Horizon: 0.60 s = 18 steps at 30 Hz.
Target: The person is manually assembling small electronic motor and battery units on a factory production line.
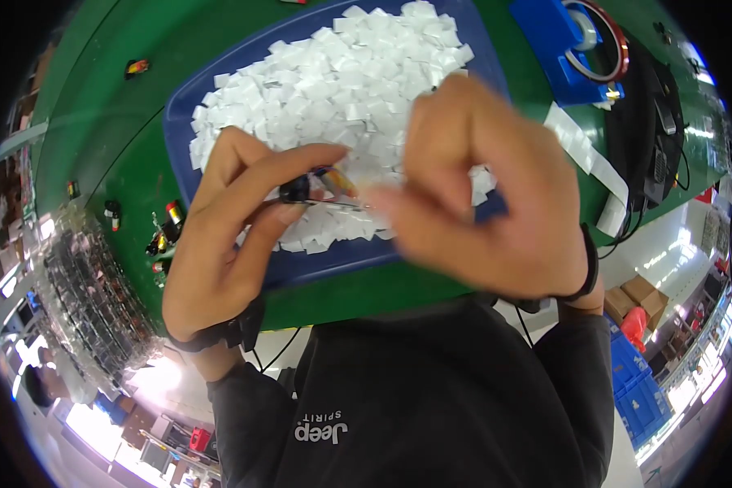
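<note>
Over the blue tray, my left hand (228, 220) is closed, pinching a small part (296, 189) with a round black end and an orange-yellow patterned side between thumb and fingers. A thin, light-coloured length (333, 203) runs from it toward my right hand (496, 187). That hand is smeared by motion; its fingers are curled, with the thumb and forefinger tips close together at the end of this length. Whatever those tips hold is too blurred to name. Beneath both hands, the blue tray (333, 272) holds a heap of small white square pieces (325, 89).
Several small red, yellow and black parts (173, 213) lie on the green table (130, 114) beside my left hand. Stacked clear plastic packs (98, 285) are at the left edge. A blue tape dispenser (557, 61), a white strip (590, 159) and a black bag (647, 106) lie at the right.
</note>
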{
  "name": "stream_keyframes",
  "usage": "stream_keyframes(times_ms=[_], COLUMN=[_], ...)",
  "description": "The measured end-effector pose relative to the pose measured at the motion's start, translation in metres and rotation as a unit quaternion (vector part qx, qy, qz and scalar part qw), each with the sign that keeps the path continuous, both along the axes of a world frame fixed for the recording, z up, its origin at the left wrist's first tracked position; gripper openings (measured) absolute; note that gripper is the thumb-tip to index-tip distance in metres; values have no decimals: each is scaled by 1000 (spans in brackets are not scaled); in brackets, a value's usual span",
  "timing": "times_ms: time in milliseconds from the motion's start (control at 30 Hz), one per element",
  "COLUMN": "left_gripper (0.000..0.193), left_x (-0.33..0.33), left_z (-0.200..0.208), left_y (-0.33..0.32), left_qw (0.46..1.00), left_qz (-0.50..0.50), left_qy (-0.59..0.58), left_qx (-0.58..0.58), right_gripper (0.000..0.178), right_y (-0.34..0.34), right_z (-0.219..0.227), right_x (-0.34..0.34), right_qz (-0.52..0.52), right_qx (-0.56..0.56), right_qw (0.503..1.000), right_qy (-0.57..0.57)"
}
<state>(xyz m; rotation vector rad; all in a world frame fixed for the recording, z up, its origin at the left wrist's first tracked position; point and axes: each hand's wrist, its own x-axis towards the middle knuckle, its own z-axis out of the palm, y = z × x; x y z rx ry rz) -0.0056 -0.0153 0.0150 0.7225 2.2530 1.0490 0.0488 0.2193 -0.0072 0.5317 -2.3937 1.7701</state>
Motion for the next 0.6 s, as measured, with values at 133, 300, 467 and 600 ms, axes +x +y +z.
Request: stream_keyframes(times_ms=[133, 300, 467, 600], left_gripper=[26, 27, 23, 24], left_x=[0, 5, 3, 8], left_z=[-11, -21, -21, -26], left_y=[2, 8, 11, 12], left_qw=[994, 964, 976, 966], left_qz=[-6, 112, 31, 53], left_qy=[4, -16, 119, 127], left_qx=[108, 241, 180, 221], right_gripper=[25, 23, 38, 42], right_y=[9, 5, 4, 3], right_z=[-5, -13, -19, -20], right_x=[-5, -11, -13, -14], right_qz=[-48, -29, 2, 14], right_qx=[-25, -17, -86, -69], right_qw=[988, 989, 968, 978], right_qy=[-145, -146, -236, -199])
